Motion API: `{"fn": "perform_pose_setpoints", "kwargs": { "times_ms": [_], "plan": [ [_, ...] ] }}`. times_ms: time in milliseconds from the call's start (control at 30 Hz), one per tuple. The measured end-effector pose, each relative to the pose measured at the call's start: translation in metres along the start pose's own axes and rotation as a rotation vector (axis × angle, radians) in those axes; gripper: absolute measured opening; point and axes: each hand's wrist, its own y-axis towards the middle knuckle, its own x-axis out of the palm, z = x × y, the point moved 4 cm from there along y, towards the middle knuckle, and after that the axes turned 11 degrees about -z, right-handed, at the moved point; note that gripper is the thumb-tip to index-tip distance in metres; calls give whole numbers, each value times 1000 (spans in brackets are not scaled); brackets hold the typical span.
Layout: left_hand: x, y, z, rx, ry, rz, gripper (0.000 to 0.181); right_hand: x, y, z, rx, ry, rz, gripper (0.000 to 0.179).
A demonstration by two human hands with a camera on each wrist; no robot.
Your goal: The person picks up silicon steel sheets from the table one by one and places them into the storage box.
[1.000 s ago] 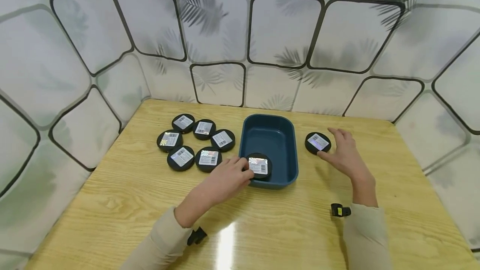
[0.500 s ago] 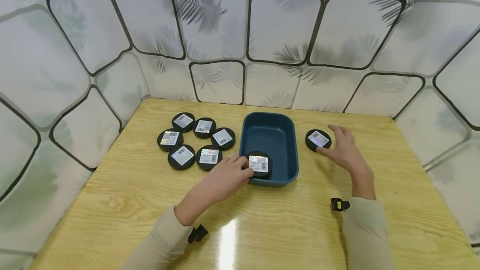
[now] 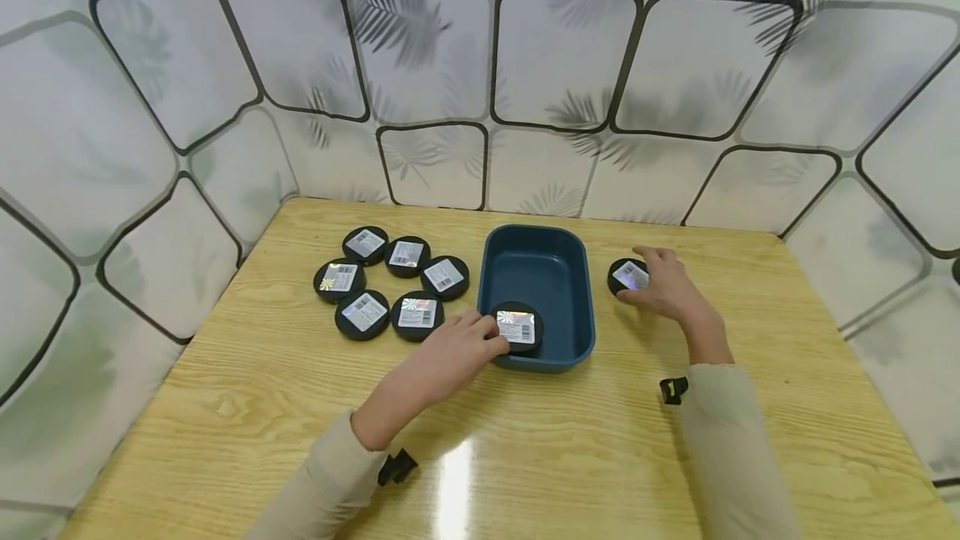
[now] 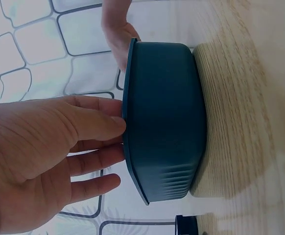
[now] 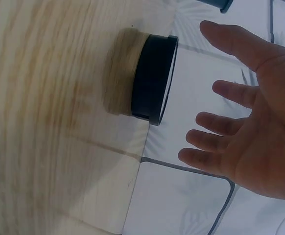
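A deep blue rectangular plastic bin (image 3: 576, 290) stands mid-table with a flat round black container (image 3: 517, 327) in its front left corner, a shiny white label facing up. My left hand (image 3: 456, 355) pinches the bin's rim (image 4: 126, 105) at that corner, thumb outside and some fingertips hidden behind the rim. Over to the right, another labelled black round container (image 3: 627, 275) lies on the table, partly covered by my right hand (image 3: 666, 288). In the right wrist view, that hand's fingers (image 5: 213, 142) are spread and stay apart from the container (image 5: 154, 78).
Several more labelled black round containers (image 3: 416, 315) lie in a loose ring on the wooden table (image 3: 570, 448) left of the bin. Patterned fabric walls (image 3: 562, 57) enclose the table's back and sides.
My right hand has moved left and forward, closer over the container at the right. The left hand and the bin stay where they were.
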Motion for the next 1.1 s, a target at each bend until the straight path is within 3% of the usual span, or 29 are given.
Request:
{"fn": "perform_pose_setpoints", "kwargs": {
  "times_ms": [367,767,1100],
  "plan": [
    [-4,0,0,11,-11,-34,21,3,10,2,-20,-40,-54,86],
    [0,-1,4,49,124,67,14,8,13,0,-22,-55,-87,87],
    [-2,-3,3,25,58,36,15,11,17,2,-1,-73,-88,86]
  ]
}}
